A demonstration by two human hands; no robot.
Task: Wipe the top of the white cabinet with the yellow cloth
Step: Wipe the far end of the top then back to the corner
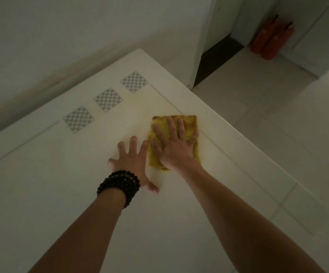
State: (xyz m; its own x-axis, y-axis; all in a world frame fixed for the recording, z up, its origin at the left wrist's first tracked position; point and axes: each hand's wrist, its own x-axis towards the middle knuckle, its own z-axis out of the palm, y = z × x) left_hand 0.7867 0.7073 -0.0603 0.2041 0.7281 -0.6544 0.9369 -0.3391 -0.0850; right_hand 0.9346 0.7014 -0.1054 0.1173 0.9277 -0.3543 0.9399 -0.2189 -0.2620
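The white cabinet top point(61, 194) fills most of the view. A folded yellow cloth point(189, 125) lies on it near the right edge. My right hand point(171, 142) presses flat on the cloth with fingers spread, covering its middle. My left hand point(134, 160) rests flat on the bare cabinet top just left of the cloth, fingers spread, holding nothing. A dark bead bracelet point(120, 186) wraps the left wrist.
Three grey checkered squares point(108, 99) are set in a row along the cabinet's far side by the white wall point(61, 36). The cabinet's right edge drops to a pale tiled floor point(268, 95). Two red fire extinguishers point(271, 38) stand in the far corner.
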